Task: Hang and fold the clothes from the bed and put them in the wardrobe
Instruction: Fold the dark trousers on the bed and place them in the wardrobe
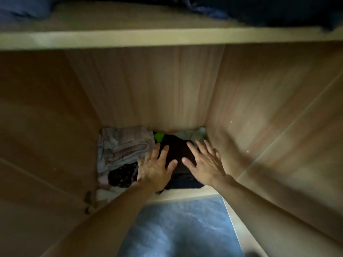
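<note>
Black and squared off, the folded garment [178, 151] is lying at the bottom of the wardrobe [148, 86], directly beneath both hands and straight ahead of the person. Its long axis is running from the front lip of the compartment toward the back wall. The left hand [156, 165] is spreading flat over its left edge, and the right hand [205, 164] is spreading flat over its right half. All the fingers are straight and fanned wide, gripping nothing. Whether the palms are pressing the cloth or hovering just above it cannot be told. Neither hand is sitting nearer than the other; they are flanking the garment's centre line. A striped folded pile [126, 143] is lying just beside it on the left, with patterned dark fabric [120, 175] in front of that pile. Any squaring or smoothing is probably turning on keeping the garment clear of that pile.
</note>
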The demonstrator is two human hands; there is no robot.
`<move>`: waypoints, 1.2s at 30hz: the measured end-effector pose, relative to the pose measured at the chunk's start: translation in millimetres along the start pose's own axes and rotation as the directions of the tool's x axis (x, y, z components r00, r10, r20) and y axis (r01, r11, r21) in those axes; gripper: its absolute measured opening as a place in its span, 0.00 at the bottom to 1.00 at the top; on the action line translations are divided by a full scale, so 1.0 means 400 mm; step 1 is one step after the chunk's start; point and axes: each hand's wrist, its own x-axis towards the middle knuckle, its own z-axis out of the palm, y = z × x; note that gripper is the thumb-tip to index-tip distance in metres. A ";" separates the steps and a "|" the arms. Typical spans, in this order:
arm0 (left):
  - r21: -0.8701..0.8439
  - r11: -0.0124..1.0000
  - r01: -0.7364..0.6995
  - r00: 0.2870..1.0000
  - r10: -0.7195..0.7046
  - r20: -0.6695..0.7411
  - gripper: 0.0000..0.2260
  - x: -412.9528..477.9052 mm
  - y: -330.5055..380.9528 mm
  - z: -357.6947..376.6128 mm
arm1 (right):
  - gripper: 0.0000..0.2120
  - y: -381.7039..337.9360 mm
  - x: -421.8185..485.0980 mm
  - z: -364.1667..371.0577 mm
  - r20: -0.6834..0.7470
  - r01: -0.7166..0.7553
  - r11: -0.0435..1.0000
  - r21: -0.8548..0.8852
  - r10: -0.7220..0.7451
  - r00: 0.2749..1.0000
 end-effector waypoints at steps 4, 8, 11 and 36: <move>0.029 0.999 0.031 0.996 -0.029 -0.084 0.30 -0.139 0.041 -0.209 | 0.34 -0.075 -0.125 -0.182 -0.020 -0.070 0.994 0.081 0.072 0.997; 0.034 0.999 -0.013 0.992 0.017 -0.121 0.36 -0.295 0.096 -0.367 | 0.37 -0.141 -0.247 -0.352 0.001 -0.055 0.993 0.107 0.056 0.998; -0.023 0.999 0.039 0.994 -0.041 -0.102 0.39 -0.402 0.132 -0.478 | 0.36 -0.171 -0.323 -0.475 -0.019 -0.034 0.994 0.100 0.036 0.999; -0.008 0.876 -0.483 0.855 0.469 -0.223 0.30 -0.903 0.213 -0.809 | 0.31 -0.348 -1.020 -0.913 -0.285 -0.263 0.956 0.131 0.290 0.914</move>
